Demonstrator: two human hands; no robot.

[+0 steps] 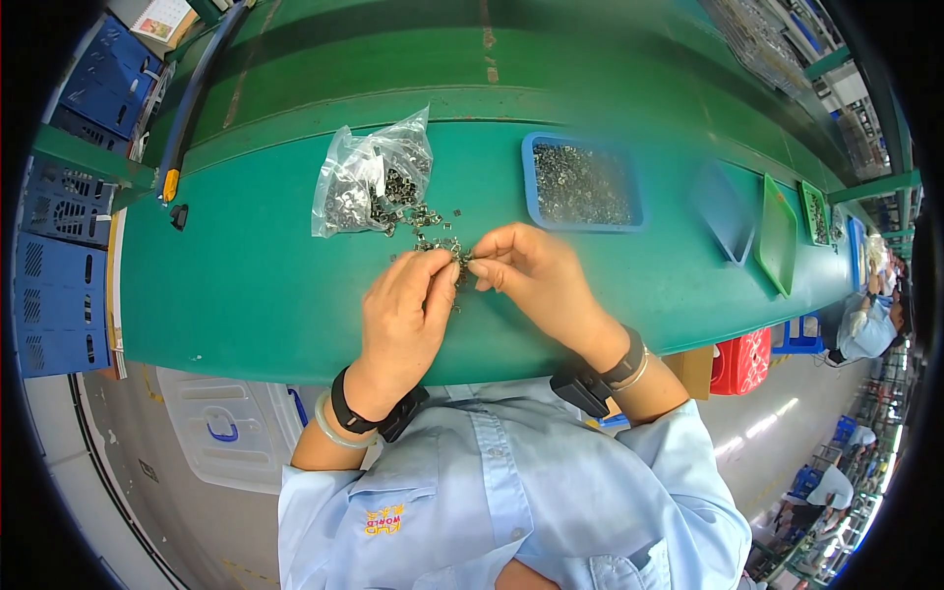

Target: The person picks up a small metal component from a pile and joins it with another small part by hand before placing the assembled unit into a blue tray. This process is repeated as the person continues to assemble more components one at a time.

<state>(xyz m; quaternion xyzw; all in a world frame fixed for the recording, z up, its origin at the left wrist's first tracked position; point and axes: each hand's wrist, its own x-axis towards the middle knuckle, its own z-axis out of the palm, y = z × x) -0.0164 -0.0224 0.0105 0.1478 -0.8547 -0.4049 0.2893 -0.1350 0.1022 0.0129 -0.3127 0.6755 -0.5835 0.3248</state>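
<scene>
My left hand (405, 313) and my right hand (536, 273) meet over the green table (256, 285), fingertips pinched together on a small dark metal part (463, 260). Just beyond the fingers lies a loose scatter of the same small metal parts (430, 228), spilling from an open clear plastic bag (369, 177) at the back left. A blue tray (582, 184) filled with small metal parts sits behind my right hand. Both wrists wear dark bands.
To the right stand an empty blue tray (726, 211) and green trays (777, 234). Blue crates (59, 256) are stacked at the left. A red crate (742, 362) sits under the table edge. Other people work further right (870, 320).
</scene>
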